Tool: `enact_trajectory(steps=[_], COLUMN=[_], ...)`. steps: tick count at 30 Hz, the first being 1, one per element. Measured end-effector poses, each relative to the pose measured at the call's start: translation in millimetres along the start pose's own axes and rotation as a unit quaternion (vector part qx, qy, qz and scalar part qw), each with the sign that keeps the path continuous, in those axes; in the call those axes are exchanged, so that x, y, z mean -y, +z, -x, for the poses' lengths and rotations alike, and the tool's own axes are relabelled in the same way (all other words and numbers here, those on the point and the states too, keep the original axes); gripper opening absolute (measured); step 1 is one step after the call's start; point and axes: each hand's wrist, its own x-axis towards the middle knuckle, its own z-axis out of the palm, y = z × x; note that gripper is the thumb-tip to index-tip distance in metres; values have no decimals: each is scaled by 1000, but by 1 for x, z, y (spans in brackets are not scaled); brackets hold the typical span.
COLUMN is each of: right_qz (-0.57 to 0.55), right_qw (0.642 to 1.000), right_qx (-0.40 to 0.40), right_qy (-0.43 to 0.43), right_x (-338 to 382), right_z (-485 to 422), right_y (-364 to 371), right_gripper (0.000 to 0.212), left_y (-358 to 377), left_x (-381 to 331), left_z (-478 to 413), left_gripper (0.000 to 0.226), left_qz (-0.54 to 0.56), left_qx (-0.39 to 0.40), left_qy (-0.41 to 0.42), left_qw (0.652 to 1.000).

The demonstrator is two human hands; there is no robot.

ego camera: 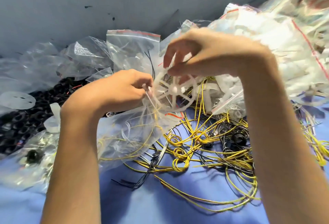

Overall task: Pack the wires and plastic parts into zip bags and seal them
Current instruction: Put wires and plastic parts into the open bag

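Observation:
My left hand (121, 88) pinches the mouth of a clear zip bag (128, 134) that has yellow wire inside it. My right hand (201, 54) grips the top rim of a white spoked plastic wheel (173, 92), which is held at the bag's opening. A tangle of yellow and black wires (204, 150) lies on the blue cloth just below and right of the wheel. Whether the wheel is partly inside the bag is unclear because of blur.
Empty zip bags with red strips (131, 45) pile up behind my hands. Filled bags of white parts (267, 45) heap at the right. Black parts (26, 117) spread at the left, with more bags (32, 159) near the front left. A grey wall (89, 1) rises behind.

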Motion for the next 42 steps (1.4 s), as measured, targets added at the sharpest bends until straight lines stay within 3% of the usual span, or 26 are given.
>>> enact_trajectory(steps=[4,8,10,13,15,18,20,24,27,32,37,42], right_qz=[-8,-44,-55,-62,-76,-98,-98,-82,-84,16,22,-20], right_qw=[999,997,996,996,994,988,993,990,991,991,987,993], right_qx=[-24,-38,-24,-23,-52,-108,-65,99,87,131,156,111], right_qy=[25,56,59,59,53,41,18,-53,-56,-37,-31,-33], right_x=[-15,-25,-27,-25,-20,-15,-15,-13,-11,-13,-15,-19], right_z=[-20,-26,-26,-29,-33,-39,-38,-31,-30,-30,-31,-32], right_y=[26,34,34,38,43,47,46,45,45,44,46,46], right_gripper=[5,3,2,4,7,12,10,14,7,31,19,15], left_y=[-2,-6,-6,-3,0,1,-1,-3,-3,-4,-5,-9], left_x=[9,12,12,5,0,-2,-2,-1,0,5,1,2], left_z=[0,3,1,-3,-6,-9,-8,-4,-4,-5,-2,0], left_gripper=[38,21,33,24,17,35,36,19,28,28,14,27], left_qz=[7,69,65,50,40,30,31,53,45,42,69,59], left_qx=[9,33,2,-59,-89,-139,-160,-161,-152,-160,-191,-246], left_qy=[-16,-9,3,37,67,94,107,100,97,80,80,90], left_qw=[1000,997,998,996,993,985,981,980,983,983,976,963])
